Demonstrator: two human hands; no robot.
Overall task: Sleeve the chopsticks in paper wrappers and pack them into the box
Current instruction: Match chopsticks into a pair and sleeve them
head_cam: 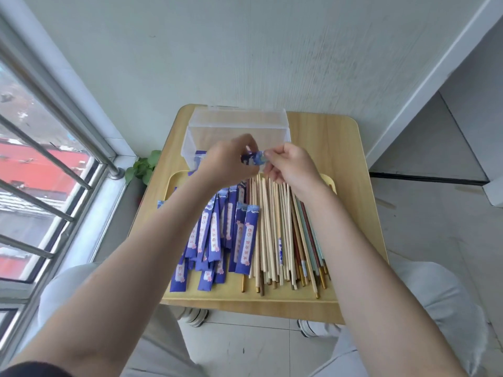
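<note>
Chopsticks (283, 229) lie loose in the tray (245, 295), long axes running away from the person, beside the blue wrappers (217, 235) piled to their left. Above them the left hand (228, 161) and right hand (291, 164) pinch one wrapper (251, 158) between them, its long axis left to right. Whether a chopstick is inside is unclear. Just behind the left hand sits the clear box (236, 129), so that hand is nearer for packing.
</note>
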